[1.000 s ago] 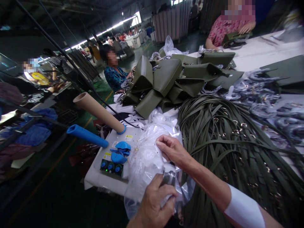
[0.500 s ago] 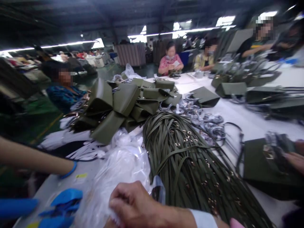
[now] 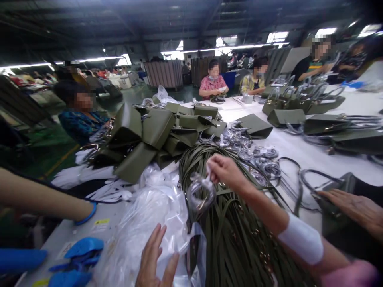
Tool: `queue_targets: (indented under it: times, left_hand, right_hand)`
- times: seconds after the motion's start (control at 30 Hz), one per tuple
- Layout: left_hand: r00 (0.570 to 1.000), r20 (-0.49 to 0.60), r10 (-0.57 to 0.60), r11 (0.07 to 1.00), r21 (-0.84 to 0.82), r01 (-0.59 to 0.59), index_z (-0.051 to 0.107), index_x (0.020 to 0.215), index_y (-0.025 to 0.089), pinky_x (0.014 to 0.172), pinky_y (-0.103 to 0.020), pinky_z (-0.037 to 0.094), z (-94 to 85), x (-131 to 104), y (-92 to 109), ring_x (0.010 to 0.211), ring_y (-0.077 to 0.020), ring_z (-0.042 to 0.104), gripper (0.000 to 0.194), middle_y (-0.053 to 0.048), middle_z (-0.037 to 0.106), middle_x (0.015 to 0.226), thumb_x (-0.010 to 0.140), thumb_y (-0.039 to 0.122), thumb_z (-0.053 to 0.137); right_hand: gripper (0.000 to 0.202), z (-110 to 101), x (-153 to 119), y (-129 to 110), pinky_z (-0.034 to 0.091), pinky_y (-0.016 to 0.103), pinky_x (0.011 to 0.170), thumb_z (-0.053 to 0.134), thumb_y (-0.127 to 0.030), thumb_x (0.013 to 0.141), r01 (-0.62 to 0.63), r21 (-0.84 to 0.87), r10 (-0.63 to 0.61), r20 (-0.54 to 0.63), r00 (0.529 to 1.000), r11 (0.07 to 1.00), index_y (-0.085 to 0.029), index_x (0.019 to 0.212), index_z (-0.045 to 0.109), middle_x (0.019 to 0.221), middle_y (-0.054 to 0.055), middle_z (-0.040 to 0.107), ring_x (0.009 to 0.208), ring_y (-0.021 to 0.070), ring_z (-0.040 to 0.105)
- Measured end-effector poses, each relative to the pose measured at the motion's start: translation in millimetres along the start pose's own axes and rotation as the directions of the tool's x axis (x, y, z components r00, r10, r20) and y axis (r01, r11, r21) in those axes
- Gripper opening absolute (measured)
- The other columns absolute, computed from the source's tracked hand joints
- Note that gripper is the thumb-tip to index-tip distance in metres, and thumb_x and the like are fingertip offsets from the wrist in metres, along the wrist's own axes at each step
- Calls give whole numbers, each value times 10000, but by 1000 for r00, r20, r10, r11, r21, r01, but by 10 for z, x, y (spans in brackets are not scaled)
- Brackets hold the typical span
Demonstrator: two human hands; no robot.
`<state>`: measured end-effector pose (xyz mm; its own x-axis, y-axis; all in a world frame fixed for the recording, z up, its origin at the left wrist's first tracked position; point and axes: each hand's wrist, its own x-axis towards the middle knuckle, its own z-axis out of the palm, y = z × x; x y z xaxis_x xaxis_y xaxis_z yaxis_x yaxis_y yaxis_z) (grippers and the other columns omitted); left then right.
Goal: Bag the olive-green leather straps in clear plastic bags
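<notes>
My right hand (image 3: 223, 171) pinches the white end of a plastic-wrapped coil (image 3: 202, 195), which hangs as a grey ring above the strap pile. Under it lie many dark green straps (image 3: 236, 235) with gold-coloured metal fittings. Low in the view, my left hand (image 3: 155, 259) is raised with fingers spread, holding nothing. It is nearest to a heap of clear plastic bags (image 3: 152, 207), in front of the heap from my side. More wrapped coils (image 3: 266, 159) lie on the table beyond the straps.
Green handbags (image 3: 158, 125) are piled behind the plastic bags. At the right, another person's hand (image 3: 356, 207) rests on a green bag (image 3: 338, 191). Blue-handled tools (image 3: 77, 259) lie on a grey machine (image 3: 113, 223), with a beige pipe (image 3: 44, 195) above.
My right hand has moved up and away from the lower middle, now with a coil hanging from it. My left hand has come into clear view. The other person's bag and hand have shifted.
</notes>
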<state>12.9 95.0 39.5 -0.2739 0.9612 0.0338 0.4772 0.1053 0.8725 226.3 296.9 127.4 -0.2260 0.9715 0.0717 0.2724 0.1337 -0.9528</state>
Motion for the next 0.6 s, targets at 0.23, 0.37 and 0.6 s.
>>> queue_targets:
  times: [0.23,0.37,0.6]
  left_hand:
    - [992,27,-121,990,71,119,645,1027,235,846,-336,537,-169,-359,-289,1103,-222,556,341,-64,609,1169,790,448,523]
    - [979,79,-188,980,76,182,648,1026,238,820,-309,539,-163,-482,-337,1057,-208,586,327,-60,635,1127,805,433,507]
    - [911,338,-239,969,139,203,619,1071,188,918,-357,471,-55,-385,-96,1043,-213,582,331,-84,639,1106,832,368,478]
  right_hand:
    - [355,-1072,867,336,378,223,544,281,-277,883,-52,-340,-140,-516,845,939,-11,992,489,898,220,618,550,50,581]
    - [393,-1019,588,630,378,254,595,363,-322,881,-2,-546,-231,-357,905,838,-7,1063,514,930,221,611,621,84,582]
    - [119,71,-499,1132,428,210,650,557,-260,823,480,-485,-102,618,779,731,-186,858,644,800,16,647,724,120,597]
